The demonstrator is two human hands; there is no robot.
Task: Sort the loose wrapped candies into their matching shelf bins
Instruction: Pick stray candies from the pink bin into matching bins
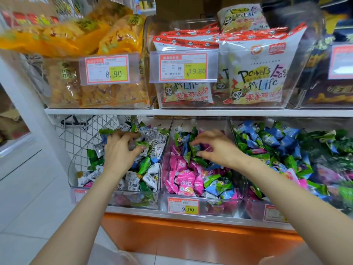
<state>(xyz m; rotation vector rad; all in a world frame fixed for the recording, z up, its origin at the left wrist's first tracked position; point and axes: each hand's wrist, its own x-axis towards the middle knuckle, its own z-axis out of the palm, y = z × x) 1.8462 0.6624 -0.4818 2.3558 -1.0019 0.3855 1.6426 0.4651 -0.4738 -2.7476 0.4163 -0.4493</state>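
Fingers [200, 138] of right hand [215, 148] pinch green candy [195, 149]; left hand [120, 152] among white candies [133, 180], grip unclear.

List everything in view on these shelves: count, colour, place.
yellow snack bags: several, yellow-orange, upper left bin
white snack bags: several, white with red tops, upper middle bin
dark bags: count unclear, dark purple, upper right bin
price tags: six, red and yellow, on bin fronts
left candy bin: one, clear, lower left; mostly white and green candies
middle candy bin: one, clear, lower middle; mostly pink candies, some green and blue
right candy bin: one, clear, lower right; blue, green and some pink candies
wire basket: one, white, behind left candy bin
green candy: one, over middle candy bin
left hand: fingers curled over candies in left candy bin
right hand: pinches green candy
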